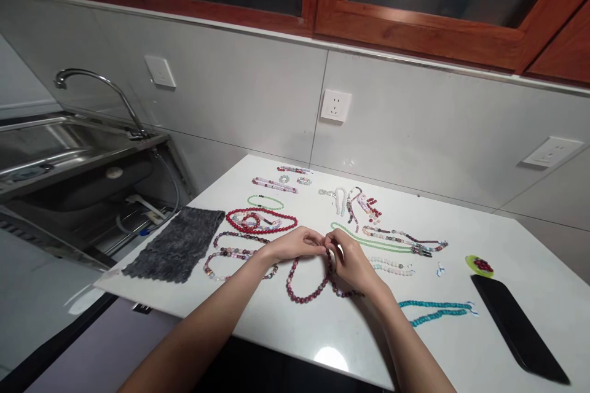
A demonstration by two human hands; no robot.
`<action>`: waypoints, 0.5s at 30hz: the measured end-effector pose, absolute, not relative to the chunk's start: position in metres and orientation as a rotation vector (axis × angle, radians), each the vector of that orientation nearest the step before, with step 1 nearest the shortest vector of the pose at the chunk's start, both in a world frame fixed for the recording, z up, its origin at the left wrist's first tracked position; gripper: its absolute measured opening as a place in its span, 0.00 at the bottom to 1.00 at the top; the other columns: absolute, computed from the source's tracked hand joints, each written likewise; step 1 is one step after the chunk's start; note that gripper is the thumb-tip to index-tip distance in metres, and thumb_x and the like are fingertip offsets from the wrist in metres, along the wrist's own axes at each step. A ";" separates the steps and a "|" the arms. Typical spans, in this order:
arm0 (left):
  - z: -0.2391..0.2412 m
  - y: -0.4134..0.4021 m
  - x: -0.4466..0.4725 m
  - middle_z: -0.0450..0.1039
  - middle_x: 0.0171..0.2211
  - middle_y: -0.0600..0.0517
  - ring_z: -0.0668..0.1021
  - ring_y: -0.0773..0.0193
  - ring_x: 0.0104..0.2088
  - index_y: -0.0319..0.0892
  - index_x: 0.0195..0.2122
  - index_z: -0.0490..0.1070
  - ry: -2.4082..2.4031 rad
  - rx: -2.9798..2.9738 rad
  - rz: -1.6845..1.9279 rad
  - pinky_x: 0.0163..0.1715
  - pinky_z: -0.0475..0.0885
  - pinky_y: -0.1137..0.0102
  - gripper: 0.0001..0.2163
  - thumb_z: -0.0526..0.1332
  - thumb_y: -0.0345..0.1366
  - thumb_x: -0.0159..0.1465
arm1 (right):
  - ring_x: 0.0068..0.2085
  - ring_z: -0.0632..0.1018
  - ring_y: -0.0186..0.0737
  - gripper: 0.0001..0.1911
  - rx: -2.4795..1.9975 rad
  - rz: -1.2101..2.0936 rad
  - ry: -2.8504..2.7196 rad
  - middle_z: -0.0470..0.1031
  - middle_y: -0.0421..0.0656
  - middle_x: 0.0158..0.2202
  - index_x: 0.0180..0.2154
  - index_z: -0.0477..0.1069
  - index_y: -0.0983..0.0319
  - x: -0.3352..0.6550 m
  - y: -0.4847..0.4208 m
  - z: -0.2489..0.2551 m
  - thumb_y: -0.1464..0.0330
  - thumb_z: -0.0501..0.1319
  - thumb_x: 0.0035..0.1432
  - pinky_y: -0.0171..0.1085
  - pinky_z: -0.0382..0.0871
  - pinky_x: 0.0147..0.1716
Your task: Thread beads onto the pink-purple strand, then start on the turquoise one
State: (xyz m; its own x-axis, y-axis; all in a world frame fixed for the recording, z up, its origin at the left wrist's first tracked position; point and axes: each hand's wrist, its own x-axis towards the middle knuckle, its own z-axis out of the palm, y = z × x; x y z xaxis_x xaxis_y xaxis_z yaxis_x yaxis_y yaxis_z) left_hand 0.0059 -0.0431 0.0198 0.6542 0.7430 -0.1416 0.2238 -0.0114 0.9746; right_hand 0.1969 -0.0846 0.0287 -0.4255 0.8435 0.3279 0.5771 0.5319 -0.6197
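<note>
A dark red bead strand (302,299) loops below my hands on the white tabletop, its upper end pinched between my fingers. My left hand (297,244) is closed with fingertips on the strand's end. Right beside it, my right hand (348,258) grips the same strand with thumb and forefinger; the exact spot between the fingertips is hidden. Under my right wrist lies part of another multicoloured bead strand (343,291). Left of my left hand are a bright red bead necklace (230,224) and dark mixed-colour strands (209,267), partly covered by my forearm.
A grey cloth (177,245) lies at the table's left end, near a steel sink (69,147). Green strands (369,242), turquoise strands (436,305), a small green dish (471,263) of red beads and a black tray-like object (519,325) spread rightward. The tiled wall (249,98) stands behind.
</note>
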 end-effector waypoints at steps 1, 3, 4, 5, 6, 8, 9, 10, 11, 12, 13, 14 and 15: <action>0.018 -0.043 0.006 0.69 0.25 0.51 0.69 0.67 0.27 0.38 0.34 0.75 0.832 1.577 0.508 0.28 0.63 0.73 0.14 0.64 0.43 0.54 | 0.32 0.67 0.37 0.08 -1.142 0.558 -2.152 0.66 0.41 0.32 0.33 0.62 0.60 0.197 -0.084 0.029 0.74 0.48 0.62 0.36 0.60 0.32; 0.014 -0.042 0.007 0.68 0.24 0.51 0.68 0.67 0.26 0.37 0.34 0.75 0.847 1.590 0.532 0.27 0.62 0.73 0.14 0.63 0.43 0.54 | 0.32 0.67 0.38 0.07 -1.130 0.551 -2.152 0.66 0.42 0.32 0.33 0.62 0.60 0.196 -0.084 0.028 0.74 0.48 0.62 0.36 0.61 0.32; 0.012 -0.041 0.007 0.68 0.23 0.52 0.68 0.67 0.26 0.37 0.34 0.75 0.854 1.590 0.541 0.26 0.62 0.73 0.13 0.63 0.43 0.54 | 0.32 0.67 0.38 0.07 -1.124 0.548 -2.152 0.66 0.42 0.32 0.34 0.62 0.60 0.196 -0.084 0.027 0.74 0.48 0.62 0.36 0.61 0.32; 0.011 -0.041 0.007 0.68 0.23 0.52 0.68 0.68 0.25 0.37 0.34 0.75 0.859 1.589 0.548 0.26 0.61 0.73 0.13 0.63 0.42 0.54 | 0.32 0.67 0.38 0.07 -1.120 0.545 -2.153 0.66 0.42 0.32 0.34 0.62 0.60 0.196 -0.084 0.026 0.74 0.47 0.62 0.36 0.61 0.33; 0.010 -0.041 0.008 0.68 0.23 0.52 0.68 0.68 0.25 0.37 0.34 0.75 0.864 1.588 0.557 0.25 0.61 0.73 0.13 0.63 0.41 0.53 | 0.33 0.67 0.38 0.08 -1.118 0.543 -2.155 0.66 0.42 0.32 0.34 0.61 0.60 0.196 -0.083 0.026 0.74 0.47 0.62 0.37 0.61 0.33; 0.009 -0.041 0.009 0.68 0.22 0.52 0.67 0.68 0.24 0.37 0.34 0.75 0.879 1.584 0.574 0.25 0.61 0.73 0.12 0.62 0.40 0.53 | 0.33 0.67 0.38 0.08 -1.116 0.539 -2.158 0.66 0.42 0.32 0.34 0.61 0.60 0.195 -0.083 0.024 0.75 0.47 0.62 0.37 0.61 0.33; 0.009 -0.042 0.010 0.68 0.22 0.52 0.67 0.68 0.24 0.37 0.33 0.75 0.889 1.582 0.583 0.25 0.61 0.73 0.12 0.62 0.39 0.52 | 0.33 0.67 0.38 0.08 -1.118 0.537 -2.158 0.65 0.42 0.32 0.34 0.61 0.60 0.195 -0.083 0.023 0.75 0.47 0.61 0.37 0.61 0.33; 0.009 -0.042 0.012 0.68 0.22 0.52 0.67 0.68 0.24 0.36 0.33 0.75 0.899 1.580 0.594 0.25 0.61 0.73 0.11 0.62 0.38 0.52 | 0.33 0.67 0.38 0.08 -1.118 0.535 -2.159 0.65 0.42 0.32 0.34 0.61 0.60 0.195 -0.082 0.023 0.75 0.47 0.61 0.37 0.61 0.33; 0.010 -0.043 0.013 0.69 0.23 0.51 0.67 0.68 0.24 0.36 0.33 0.75 0.909 1.579 0.607 0.25 0.61 0.73 0.11 0.61 0.37 0.51 | 0.33 0.67 0.39 0.07 -1.117 0.532 -2.160 0.65 0.42 0.32 0.34 0.61 0.60 0.196 -0.082 0.022 0.75 0.47 0.61 0.37 0.61 0.33; 0.011 -0.043 0.014 0.69 0.23 0.51 0.67 0.68 0.25 0.36 0.33 0.75 0.916 1.578 0.620 0.25 0.61 0.73 0.11 0.61 0.37 0.51 | 0.33 0.67 0.39 0.07 -1.115 0.528 -2.162 0.65 0.42 0.32 0.34 0.61 0.60 0.196 -0.082 0.022 0.75 0.47 0.60 0.37 0.61 0.33; 0.011 -0.044 0.016 0.69 0.24 0.51 0.67 0.68 0.25 0.36 0.33 0.75 0.919 1.578 0.633 0.25 0.61 0.73 0.11 0.60 0.36 0.50 | 0.33 0.67 0.39 0.07 -1.114 0.523 -2.164 0.65 0.42 0.33 0.35 0.61 0.60 0.197 -0.082 0.021 0.76 0.48 0.60 0.37 0.61 0.33; 0.012 -0.044 0.017 0.70 0.24 0.51 0.67 0.68 0.25 0.36 0.32 0.75 0.917 1.578 0.644 0.26 0.61 0.73 0.11 0.60 0.35 0.50 | 0.33 0.67 0.39 0.07 -1.116 0.517 -2.168 0.65 0.42 0.33 0.35 0.61 0.60 0.197 -0.082 0.020 0.76 0.48 0.59 0.37 0.61 0.33; 0.012 -0.044 0.018 0.70 0.25 0.51 0.68 0.68 0.26 0.36 0.32 0.75 0.910 1.579 0.653 0.26 0.61 0.73 0.11 0.60 0.35 0.50 | 0.33 0.67 0.39 0.08 -1.121 0.510 -2.170 0.65 0.42 0.33 0.35 0.61 0.60 0.197 -0.082 0.020 0.77 0.48 0.59 0.37 0.60 0.33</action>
State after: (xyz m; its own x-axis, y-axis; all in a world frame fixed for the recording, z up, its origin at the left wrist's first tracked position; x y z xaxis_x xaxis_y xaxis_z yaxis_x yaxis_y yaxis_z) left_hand 0.0181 -0.0445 0.0118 0.5453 0.8357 -0.0655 0.2053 -0.0574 0.9770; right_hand 0.1974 -0.0815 0.0199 -0.4355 0.8255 0.3590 0.5794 0.5623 -0.5900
